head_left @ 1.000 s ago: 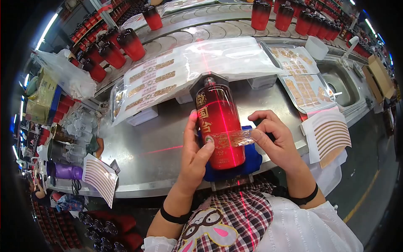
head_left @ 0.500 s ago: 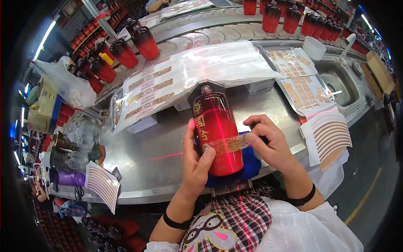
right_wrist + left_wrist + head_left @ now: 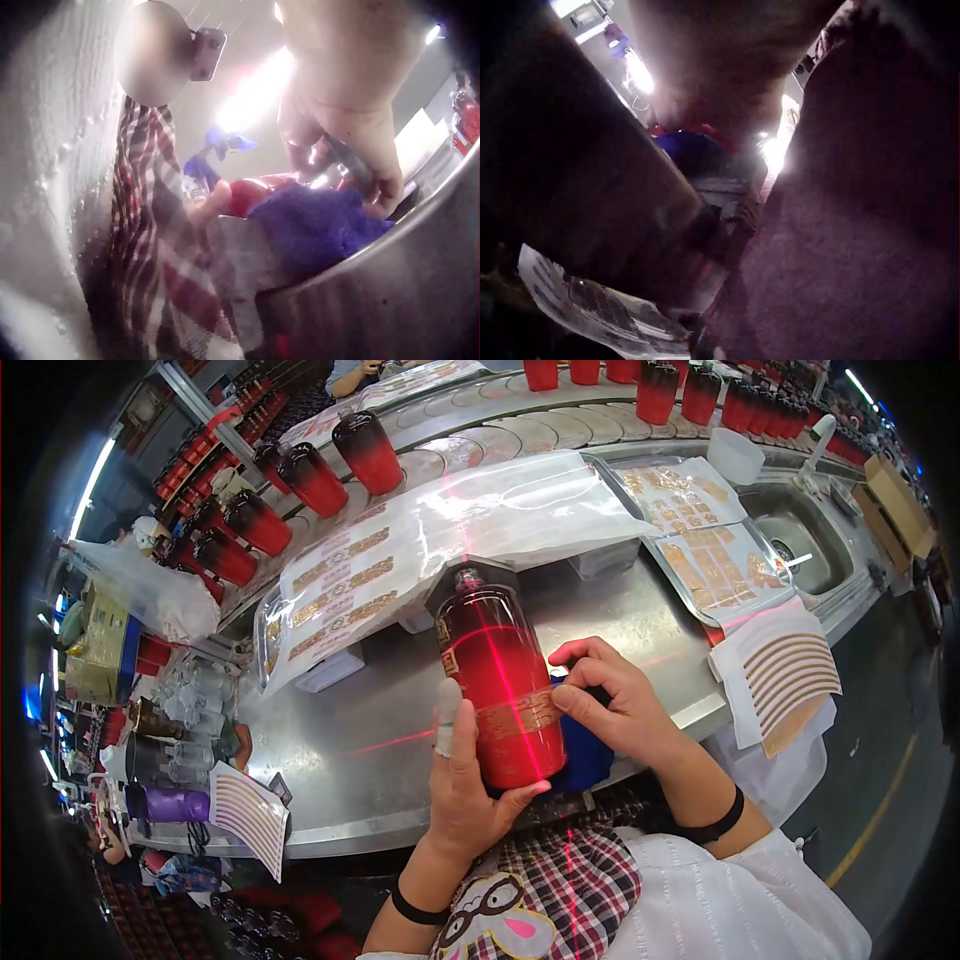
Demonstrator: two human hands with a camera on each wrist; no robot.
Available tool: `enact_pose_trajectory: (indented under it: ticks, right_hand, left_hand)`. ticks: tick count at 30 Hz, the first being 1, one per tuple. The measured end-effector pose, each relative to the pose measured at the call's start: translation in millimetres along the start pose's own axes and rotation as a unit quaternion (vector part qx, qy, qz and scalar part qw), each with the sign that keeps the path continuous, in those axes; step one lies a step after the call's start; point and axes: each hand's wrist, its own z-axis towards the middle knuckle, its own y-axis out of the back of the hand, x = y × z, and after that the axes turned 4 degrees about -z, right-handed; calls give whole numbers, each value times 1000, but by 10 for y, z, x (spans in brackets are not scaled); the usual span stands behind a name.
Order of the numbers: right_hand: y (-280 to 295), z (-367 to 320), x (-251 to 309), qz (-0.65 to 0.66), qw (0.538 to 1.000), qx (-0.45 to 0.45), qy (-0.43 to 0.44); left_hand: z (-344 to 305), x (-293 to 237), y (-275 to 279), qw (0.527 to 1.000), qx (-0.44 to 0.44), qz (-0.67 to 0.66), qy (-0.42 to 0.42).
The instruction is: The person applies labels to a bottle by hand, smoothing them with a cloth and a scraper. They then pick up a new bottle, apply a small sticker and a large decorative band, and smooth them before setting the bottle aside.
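A glossy red bottle (image 3: 500, 650) with a black shoulder lies tilted, its neck at a dark angular rest (image 3: 505, 578). Gold characters show along its left side. Across its lower body runs a gold patterned label strip (image 3: 520, 717). My left hand (image 3: 465, 795) holds the bottle from the left, thumb at the base and a greyish wrap on one fingertip. At the strip's right end, my right hand (image 3: 625, 710) pinches it between thumb and fingers, close against the glass. A blue cloth (image 3: 590, 760) lies under the bottle; it also shows in the right wrist view. The left wrist view is mostly dark.
Behind the bottle, a white sheet (image 3: 430, 530) carries rows of gold labels. A metal tray (image 3: 715, 565) of gold pieces stands right, beside a sink (image 3: 815, 550). Striped strip sheets (image 3: 780, 680) overhang the right edge. Red bottles (image 3: 365, 450) line the conveyor (image 3: 480, 445).
The bottle has turned, carrying its gold characters to the left side. My left thumb has shifted from the label to the base. The strip's right end now lies closer to the bottle.
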Motion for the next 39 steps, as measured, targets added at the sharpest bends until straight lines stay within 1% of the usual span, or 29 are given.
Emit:
enact_pose_trajectory:
  ticks: [1, 4, 6, 7, 9, 10, 12, 14, 15, 16, 17, 20, 21, 23, 24, 25, 26, 27, 29, 32, 34, 36, 38, 39]
  right_hand:
    - [-8, -5, -9, -6, 1000, -4, 5]
    - [-15, -1, -54, -25, 1000, -3, 13]
    - [36, -10, -90, -39, 999, 7, 4]
    - [54, -35, -108, -59, 998, -28, 3]
    - [81, -64, -120, -98, 991, -95, 4]
    - [83, -82, -98, -31, 994, -106, -2]
    - [79, -115, 85, 105, 986, -128, -16]
    - [21, -109, 326, 165, 980, -107, -33]
    - [-6, -94, 281, 36, 992, -99, 68]
    - [-33, -79, 233, -94, 978, -87, 166]
    - [-47, -75, 267, -132, 969, -65, 198]
    - [-89, -145, 108, -256, 934, -38, 247]
    - [-73, -194, 68, -277, 933, -21, 228]
    - [-16, -272, -88, -304, 934, -53, 181]
    - [7, -265, -76, -316, 933, -69, 158]
    - [46, -250, -40, -267, 940, -123, 173]
    - [51, -272, 44, -184, 969, -120, 111]
    - [20, -255, 256, -99, 987, -117, 48]
    - [-73, -149, 479, -13, 995, -96, 22]
    - [-188, -78, 378, 18, 998, -61, 19]
    - [-157, -101, 94, -5, 994, -104, -23]
    - [-92, -145, 10, 23, 988, -136, -67]
    - [-36, -157, 187, 86, 988, -98, -80]
    - [-65, -158, 186, 89, 991, -77, -67]
  left_hand:
    - [-17, 16, -12, 999, -6, -45, 19]
    - [-45, 74, 6, 999, 10, -43, 14]
    - [37, -45, 47, 999, 13, 50, -12]
    - [70, -87, 58, 995, 15, 96, -26]
    - [78, -70, 71, 993, 32, 105, -37]
    - [78, -60, 74, 992, 41, 109, -43]
    - [77, -41, 54, 998, 29, 55, -28]
    - [70, -24, 25, 999, 21, 22, -24]
    - [66, -12, 15, 999, 18, 17, -25]
    - [60, -3, 10, 999, 14, 13, -26]
    - [52, 1, 10, 999, 14, 16, -29]
    - [41, 13, 7, 999, 13, 22, -33]
    - [33, 17, 0, 999, 13, 22, -32]
    - [40, 21, -11, 999, 11, 17, -34]
    - [46, 19, -10, 999, 12, 13, -37]
    - [55, 16, -5, 999, 12, 10, -41]
    - [64, 6, 2, 998, 12, 33, -44]
    - [72, -9, 14, 997, 13, 56, -49]
    - [76, -6, 8, 996, 17, 76, -43]
    - [-21, 24, -11, 997, 28, 73, -9]
    - [-46, 58, -37, 998, 27, 65, -3]
    - [-91, 109, -74, 999, 20, 35, 10]
    - [-68, 43, -76, 1000, 7, 8, 13]
    - [-68, 50, -90, 1000, 7, 12, 4]
